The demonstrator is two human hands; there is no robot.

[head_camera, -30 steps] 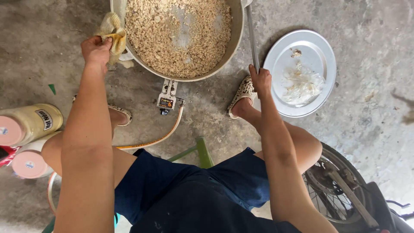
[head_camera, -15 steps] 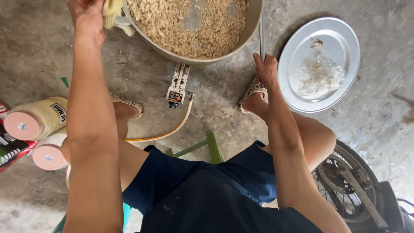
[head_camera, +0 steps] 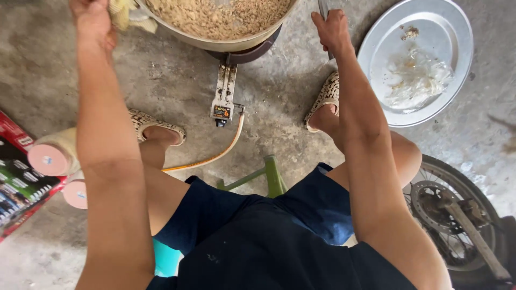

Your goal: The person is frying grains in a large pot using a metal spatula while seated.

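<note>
A big metal pan [head_camera: 236, 42] full of pale crumbly food [head_camera: 215, 16] sits on a gas burner [head_camera: 226, 91] on the concrete floor, partly cut off by the top edge. My left hand [head_camera: 94, 21] grips a yellowish cloth [head_camera: 126, 13] at the pan's left rim. My right hand [head_camera: 330, 29] is closed around a thin metal handle [head_camera: 323, 9] to the right of the pan. My feet in patterned slippers [head_camera: 158, 126] rest on either side of the burner.
A round metal tray [head_camera: 457, 64] with a clear plastic bag and scraps lies at the upper right. Two capped jars [head_camera: 54, 156] and a red box [head_camera: 16, 182] stand at the left. A wheel [head_camera: 457, 215] is at lower right; an orange hose [head_camera: 215, 156] and a green stool frame [head_camera: 271, 174] lie below the burner.
The view has tilted down and closer, so the pan and both hands have slid toward the top edge. Both hands keep their grips on the cloth and the handle.
</note>
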